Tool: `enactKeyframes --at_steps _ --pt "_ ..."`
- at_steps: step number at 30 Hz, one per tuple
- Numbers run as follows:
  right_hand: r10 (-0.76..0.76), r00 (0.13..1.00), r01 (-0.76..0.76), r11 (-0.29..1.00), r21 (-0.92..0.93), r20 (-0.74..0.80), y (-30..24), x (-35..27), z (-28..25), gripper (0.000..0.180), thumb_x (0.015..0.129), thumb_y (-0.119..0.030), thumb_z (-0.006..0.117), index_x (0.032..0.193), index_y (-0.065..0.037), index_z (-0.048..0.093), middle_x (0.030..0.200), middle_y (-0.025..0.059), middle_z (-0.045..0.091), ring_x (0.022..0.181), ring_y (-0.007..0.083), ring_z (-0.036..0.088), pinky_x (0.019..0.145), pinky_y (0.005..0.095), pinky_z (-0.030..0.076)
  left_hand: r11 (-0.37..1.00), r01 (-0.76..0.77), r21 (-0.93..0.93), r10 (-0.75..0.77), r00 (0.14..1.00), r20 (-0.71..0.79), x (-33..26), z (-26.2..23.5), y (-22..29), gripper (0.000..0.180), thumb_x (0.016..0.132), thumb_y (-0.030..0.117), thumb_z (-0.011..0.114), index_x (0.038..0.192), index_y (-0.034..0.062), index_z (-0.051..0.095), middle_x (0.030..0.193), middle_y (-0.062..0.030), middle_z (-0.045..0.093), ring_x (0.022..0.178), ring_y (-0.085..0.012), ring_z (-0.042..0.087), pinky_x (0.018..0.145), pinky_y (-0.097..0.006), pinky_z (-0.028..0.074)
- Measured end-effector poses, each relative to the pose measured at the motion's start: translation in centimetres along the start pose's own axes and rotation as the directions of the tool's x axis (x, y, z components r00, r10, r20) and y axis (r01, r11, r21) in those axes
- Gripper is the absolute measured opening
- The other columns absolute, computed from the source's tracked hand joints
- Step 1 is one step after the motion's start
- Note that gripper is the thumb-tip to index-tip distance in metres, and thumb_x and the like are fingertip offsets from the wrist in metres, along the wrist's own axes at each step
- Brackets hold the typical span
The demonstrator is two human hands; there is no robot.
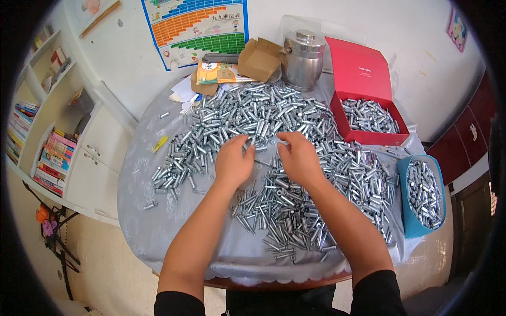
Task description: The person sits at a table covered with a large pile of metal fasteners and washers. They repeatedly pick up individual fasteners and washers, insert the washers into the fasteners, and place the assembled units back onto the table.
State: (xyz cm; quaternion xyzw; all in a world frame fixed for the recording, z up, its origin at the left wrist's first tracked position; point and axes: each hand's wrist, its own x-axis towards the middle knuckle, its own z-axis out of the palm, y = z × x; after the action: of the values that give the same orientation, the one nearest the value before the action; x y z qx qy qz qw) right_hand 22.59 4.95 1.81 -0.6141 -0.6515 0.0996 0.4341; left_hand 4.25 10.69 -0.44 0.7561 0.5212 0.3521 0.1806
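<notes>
Your left hand (233,160) and right hand (298,158) rest palm-down on the pile of small metal sleeves (263,152) that covers the middle of the tabletop (142,221), from its far edge almost to the near one. Both hands have their fingers loosely curled, the tips of each drawn toward the other hand; whether either pinches a piece you cannot tell from here. These sleeves look stiff, smooth and light singly, so expect them to roll and slip: take one across its middle between thumb and forefinger. More lie in the red box (369,134) at the far right corner and the blue box (421,195) at the right edge.
</notes>
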Motion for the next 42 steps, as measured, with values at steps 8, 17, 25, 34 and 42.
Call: enactKeyframes --at_steps 8,17,25,34,42 --pt "-0.141 0.989 0.148 0.971 -0.189 0.05 3.2 7.2 4.3 0.025 0.086 -0.01 0.063 0.109 -0.002 0.068 0.109 0.0164 0.065 0.099 0.0372 0.061 0.089 0.0446 0.049 0.933 -0.211 0.29 0.253 0.96 -0.116 6.5 1.8 -3.2 0.046 0.081 0.025 0.071 0.122 0.0038 0.064 0.13 -0.0176 0.059 0.126 -0.0367 0.049 0.108 -0.047 0.035" --pt "-0.216 0.974 0.224 0.876 -0.427 0.068 5.7 14.2 8.3 0.036 0.087 -0.034 0.065 0.117 -0.015 0.069 0.128 0.0121 0.059 0.122 0.0361 0.051 0.102 0.0512 0.04 0.866 -0.135 0.482 0.178 0.983 -0.045 12.1 2.3 -6.1 0.061 0.078 0.045 0.072 0.13 0.0142 0.062 0.142 -0.015 0.052 0.129 -0.04 0.046 0.108 -0.05 0.036" --pt "0.241 0.906 -0.017 0.842 -0.54 0.348 4.1 18.8 9.5 0.06 0.084 -0.052 0.054 0.136 -0.022 0.057 0.144 0.0123 0.046 0.132 0.0408 0.041 0.107 0.0595 0.035 0.869 -0.053 0.493 -0.059 0.976 0.209 15.7 0.4 -4.6 0.079 0.064 0.055 0.077 0.132 0.02 0.058 0.14 -0.0122 0.051 0.129 -0.0414 0.043 0.107 -0.048 0.04" --pt "0.281 0.857 0.018 0.821 -0.571 0.432 2.1 17.9 8.5 0.058 0.082 -0.055 0.052 0.131 -0.024 0.064 0.145 0.0126 0.044 0.133 0.0441 0.039 0.108 0.0616 0.032 0.887 -0.073 0.456 -0.051 0.966 0.254 14.9 -0.2 -4.4 0.076 0.064 0.049 0.073 0.13 0.0153 0.059 0.131 -0.0102 0.057 0.114 -0.0381 0.056 0.097 -0.045 0.049" --pt "0.267 0.828 0.062 0.83 -0.554 0.494 0.9 15.5 7.5 0.058 0.085 -0.055 0.048 0.131 -0.025 0.064 0.144 0.0152 0.047 0.129 0.043 0.047 0.109 0.0574 0.033 0.875 -0.169 0.454 0.008 0.942 0.336 12.3 -1.4 -3.9 0.065 0.066 0.05 0.07 0.118 0.0109 0.066 0.12 -0.0118 0.062 0.109 -0.0379 0.057 0.093 -0.045 0.05"
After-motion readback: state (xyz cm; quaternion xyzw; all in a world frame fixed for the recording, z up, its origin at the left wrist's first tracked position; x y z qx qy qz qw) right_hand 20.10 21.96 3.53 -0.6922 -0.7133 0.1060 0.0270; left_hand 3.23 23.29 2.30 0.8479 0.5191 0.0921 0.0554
